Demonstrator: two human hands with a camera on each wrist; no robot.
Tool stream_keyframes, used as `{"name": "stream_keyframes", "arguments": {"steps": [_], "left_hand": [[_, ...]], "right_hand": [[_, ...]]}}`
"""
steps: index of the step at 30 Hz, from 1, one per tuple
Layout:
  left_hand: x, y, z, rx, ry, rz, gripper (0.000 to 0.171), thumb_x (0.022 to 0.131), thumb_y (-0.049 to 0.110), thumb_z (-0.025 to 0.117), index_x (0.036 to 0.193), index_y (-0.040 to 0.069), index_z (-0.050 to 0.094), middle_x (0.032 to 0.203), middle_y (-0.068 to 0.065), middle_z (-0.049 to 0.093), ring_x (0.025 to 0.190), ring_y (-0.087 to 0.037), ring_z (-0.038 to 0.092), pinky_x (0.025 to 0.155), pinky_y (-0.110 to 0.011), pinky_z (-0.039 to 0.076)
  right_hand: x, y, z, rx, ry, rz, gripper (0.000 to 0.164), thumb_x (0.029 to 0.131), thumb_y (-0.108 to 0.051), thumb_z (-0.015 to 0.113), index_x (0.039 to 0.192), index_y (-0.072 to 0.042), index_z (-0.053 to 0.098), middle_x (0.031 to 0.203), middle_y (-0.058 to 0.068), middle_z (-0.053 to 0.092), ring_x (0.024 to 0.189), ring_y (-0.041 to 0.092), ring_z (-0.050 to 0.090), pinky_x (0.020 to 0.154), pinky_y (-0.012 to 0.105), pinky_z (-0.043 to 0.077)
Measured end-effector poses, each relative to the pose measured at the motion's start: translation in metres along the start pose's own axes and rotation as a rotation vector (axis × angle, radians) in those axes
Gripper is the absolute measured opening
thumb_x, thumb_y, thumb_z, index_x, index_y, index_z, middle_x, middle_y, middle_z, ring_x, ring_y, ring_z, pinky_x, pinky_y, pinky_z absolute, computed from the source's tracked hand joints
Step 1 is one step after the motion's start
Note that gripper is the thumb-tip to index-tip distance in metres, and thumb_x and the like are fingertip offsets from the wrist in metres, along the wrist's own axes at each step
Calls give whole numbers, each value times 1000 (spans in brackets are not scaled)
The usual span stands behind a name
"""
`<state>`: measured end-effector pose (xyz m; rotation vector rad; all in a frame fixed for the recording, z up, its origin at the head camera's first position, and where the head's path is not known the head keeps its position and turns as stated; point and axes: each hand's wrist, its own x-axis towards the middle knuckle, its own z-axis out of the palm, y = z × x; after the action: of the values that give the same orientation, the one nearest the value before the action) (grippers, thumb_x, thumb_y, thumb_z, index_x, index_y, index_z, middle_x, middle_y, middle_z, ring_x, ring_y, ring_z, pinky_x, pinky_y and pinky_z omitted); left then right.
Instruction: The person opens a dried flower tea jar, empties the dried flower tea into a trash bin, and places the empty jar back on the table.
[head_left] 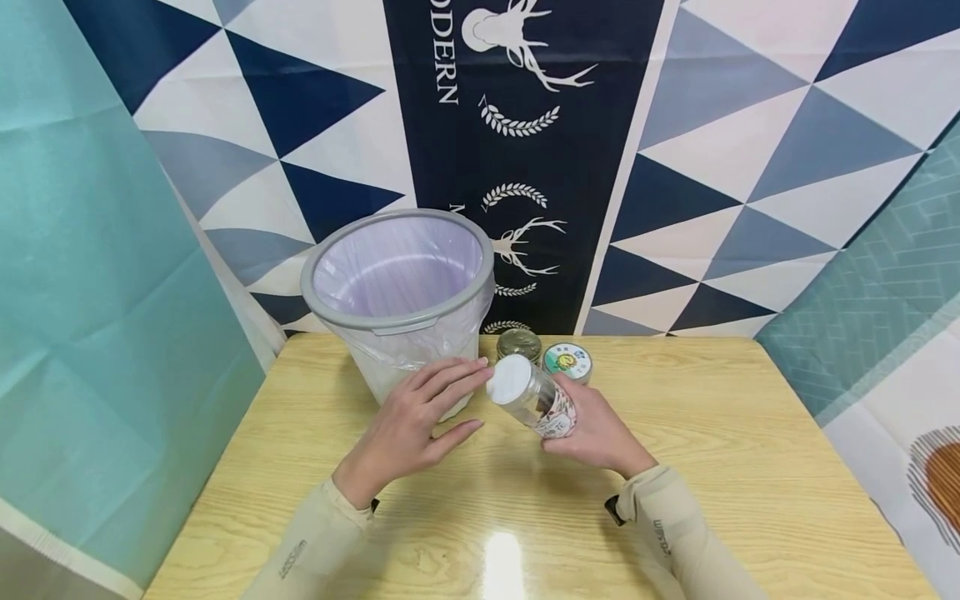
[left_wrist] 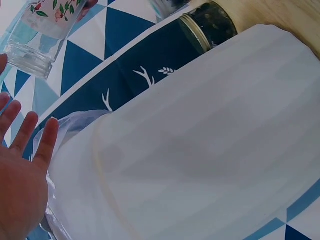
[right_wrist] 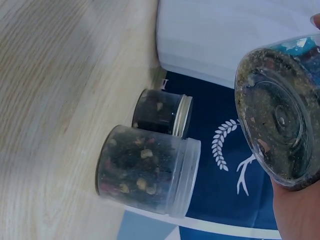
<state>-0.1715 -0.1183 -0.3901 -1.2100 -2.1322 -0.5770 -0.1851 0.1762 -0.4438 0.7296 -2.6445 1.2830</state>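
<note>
Because the clear jar [head_left: 534, 400] tilts in the right hand [head_left: 600, 429], with its white end [head_left: 510, 379] toward the bin [head_left: 382, 322], I treat that tilt as the first thing to control. The jar is off the table [head_left: 750, 433], right of the bin and nearer the person. The right hand grips it around the floral label [head_left: 557, 417], leaving the white end uncovered. The left hand [head_left: 416, 417], in front of the bin, holds nothing; its fingers are extended beside the white end. I cannot tell whether they touch it.

I judge the step in hand to be bringing that end and the left hand together. For best control, I would hold the right grip firm at the label without squeezing the wall, limit further tilt because dark contents show against the base, and seat the left fingers evenly around the rim.

I would also allow clearance outward: the gold-lidded jar [head_left: 519, 343] sits just right of the bin, and the green-labelled jar [head_left: 567, 362] sits beyond it, farther right. Both would be easy to knock with a low base. Behind the bin hangs the patterned cloth [head_left: 705, 167].
</note>
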Motion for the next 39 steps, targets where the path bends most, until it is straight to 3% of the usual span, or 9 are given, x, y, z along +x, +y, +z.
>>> {"name": "stream_keyframes", "arguments": {"steps": [6,12,16,20,26,34,39], "left_hand": [[9,1,4,-41,-34,-34,61,103,50,58,154,18,49,154,-1,54,141,-21,50,117,-36,42],[23,5,16,-61,-89,-13,60,109,53,37,157,17,45,157,-3,51,138,-21,54,117,-36,43],[30,7,27,20,-105,8,66,111,54,22,151,11,51,147,-8,59,127,-23,59,111,-35,48],[33,8,36,126,-88,45,74,110,55,12,135,2,58,130,-12,65,113,-24,62,101,-34,53],[35,4,43,164,-8,83,65,112,46,13,121,2,60,108,-10,63,91,-20,60,80,-31,55],[40,9,47,166,12,84,59,111,39,13,123,4,59,110,-10,62,84,-19,59,72,-31,55],[41,14,46,192,35,106,51,110,36,14,103,7,55,91,-6,51,70,-17,46,58,-27,44]], "right_hand": [[2,-5,2,-81,-3,-19,74,58,-12,89,125,-12,60,99,-4,68,82,10,61,72,29,54],[1,-10,3,-101,-24,-31,71,58,-12,90,122,-14,60,95,-6,68,80,8,60,71,28,54],[0,-14,3,-104,-45,-28,69,57,-12,90,119,-15,60,94,-8,66,78,6,60,69,26,54],[0,-16,4,-118,-42,-42,70,56,-13,90,119,-15,61,94,-8,67,78,5,60,69,26,54],[1,-17,9,-127,-43,-54,70,56,-16,90,120,-15,61,96,-8,68,79,5,61,70,26,55],[-4,-15,12,-188,12,-70,71,54,-19,89,118,-14,61,95,-8,67,78,5,60,69,26,54],[-10,-17,13,-255,53,-127,72,53,-23,90,117,-13,61,93,-7,67,74,3,58,63,22,52]]}}
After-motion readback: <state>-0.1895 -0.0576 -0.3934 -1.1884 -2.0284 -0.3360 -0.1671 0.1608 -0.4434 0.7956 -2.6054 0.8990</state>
